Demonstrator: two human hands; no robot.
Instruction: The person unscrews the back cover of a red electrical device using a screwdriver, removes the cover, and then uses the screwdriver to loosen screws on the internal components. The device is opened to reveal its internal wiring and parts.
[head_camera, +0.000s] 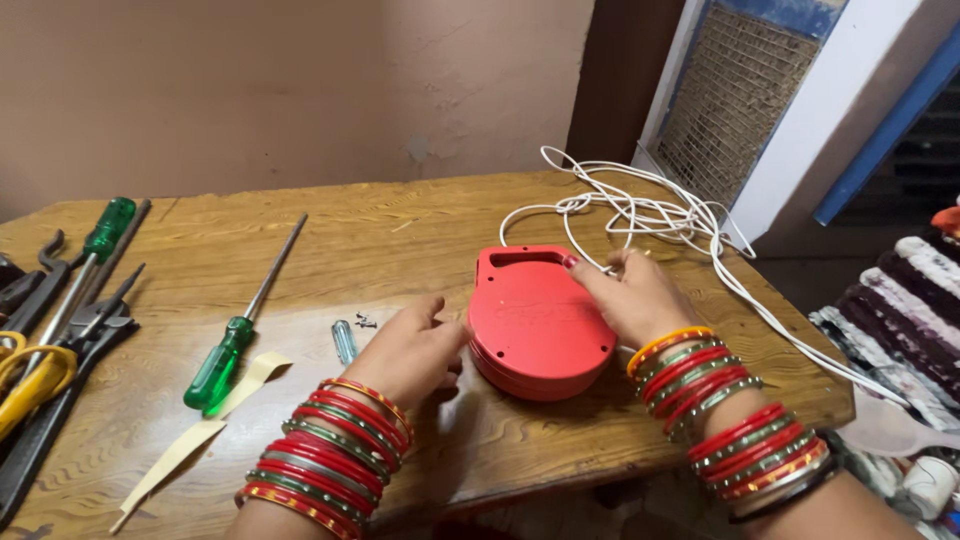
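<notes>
Hands on both flanks of the red plastic case (537, 322), which lies flat near the front edge of the wooden table (400, 240), its handle slot facing away from the person. Left hand (408, 352) is cupped against the case's left rim, fingers loosely curled with the tips touching the edge, more a steadying press than a full grasp. Right hand (632, 298) lies over the right shoulder of the case, fingers partly bent, and it looks to be pinching the white cord (640, 215) where it meets the case; whether the cord is truly nipped between fingertips I cannot tell.

Judging by the seam lines around the rim, this is a stack of shell halves, so even pressure from both sides would keep them from sliding askew. Keeping the case flat on the wood and the cord slack, rather than tugged, seems the wise way to handle it, since that tangle trails off the far right corner and could drag.

Just left of the left hand sit a small blue-handled screwdriver (343, 341) and a few tiny dark screws (365, 321), easily knocked. Farther left lie a green-handled screwdriver (232, 338), a strip of tan tape (205, 430), and pliers (60, 350).
</notes>
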